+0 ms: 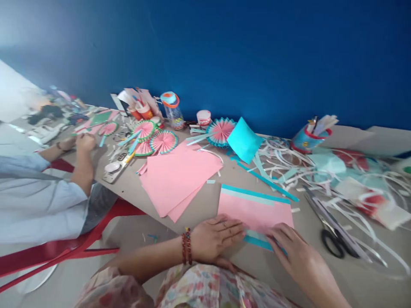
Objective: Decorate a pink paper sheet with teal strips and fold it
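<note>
Patterned clothing (199, 286) showing closest, left hand (215, 239) spreading flat over the near edge of a blue-edged pink paper (253, 209) lying on the tabletop (205, 203), right hand (293, 246) curling fingers at the near right corner, grip impossible to tell, scissors (328, 223) lying farther right

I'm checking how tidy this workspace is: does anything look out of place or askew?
Yes. Beyond and right of the banded pink sheet, loose paper strips lie in a tangled heap, some trailing past the scissors. The stacked pink sheets also sit askew, their edges not lined up.
</note>
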Motion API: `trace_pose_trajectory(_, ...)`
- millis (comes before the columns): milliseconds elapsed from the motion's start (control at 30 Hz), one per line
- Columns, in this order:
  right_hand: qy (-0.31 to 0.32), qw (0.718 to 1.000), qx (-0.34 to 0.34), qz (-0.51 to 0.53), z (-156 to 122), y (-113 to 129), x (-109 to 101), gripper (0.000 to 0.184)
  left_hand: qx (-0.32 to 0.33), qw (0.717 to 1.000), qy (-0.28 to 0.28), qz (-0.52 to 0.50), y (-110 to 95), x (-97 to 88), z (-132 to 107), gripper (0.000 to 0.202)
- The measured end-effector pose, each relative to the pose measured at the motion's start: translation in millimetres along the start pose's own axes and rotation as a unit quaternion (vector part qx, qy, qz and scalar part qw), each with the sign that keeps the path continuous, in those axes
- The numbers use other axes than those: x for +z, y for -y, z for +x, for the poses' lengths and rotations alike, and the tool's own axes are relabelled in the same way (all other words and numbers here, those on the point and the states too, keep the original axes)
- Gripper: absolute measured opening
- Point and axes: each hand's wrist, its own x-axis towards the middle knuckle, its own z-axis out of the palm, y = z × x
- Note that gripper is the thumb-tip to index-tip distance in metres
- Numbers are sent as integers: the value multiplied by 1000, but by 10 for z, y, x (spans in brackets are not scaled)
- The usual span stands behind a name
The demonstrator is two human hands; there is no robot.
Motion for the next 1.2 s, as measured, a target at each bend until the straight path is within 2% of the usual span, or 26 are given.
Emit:
trace_pose_trajectory(133,-28,999,-36,-25,-38,-16,47,33,-7,999,31,16,-12,27,-40,83)
trace_pose_trajectory(233,-68,994,-45,-65,-83,95,66,31,-12,999,35,9,-27,16,-82,83)
trace_pose_trajectory(333,-93,987,-85,-99,-132,241,144,29,-14,999,44,-3,-33,11,-75,83)
trace_pose_trajectory(433,-92,983,-101,-126,-195,323,237,43,-14,998,53,-7,-39,14,-54,84)
trace_pose_trajectory(667,-69,986,-54,-140,-395,237,197,72,-30,997,60,27,-5,-15,-197,84)
trace_pose_trajectory(967,-51,988,-10,-145,-487,264,143,76,-68,992,44,97,65,67,-527,93)
trace_pose_trajectory(1067,-51,990,45,-120,-527,279,82,78,-72,992,38,98,53,85,-528,94)
trace_pose_trajectory(1200,-74,985,125,-95,-611,261,13,77,-64,993,27,92,11,65,-395,93)
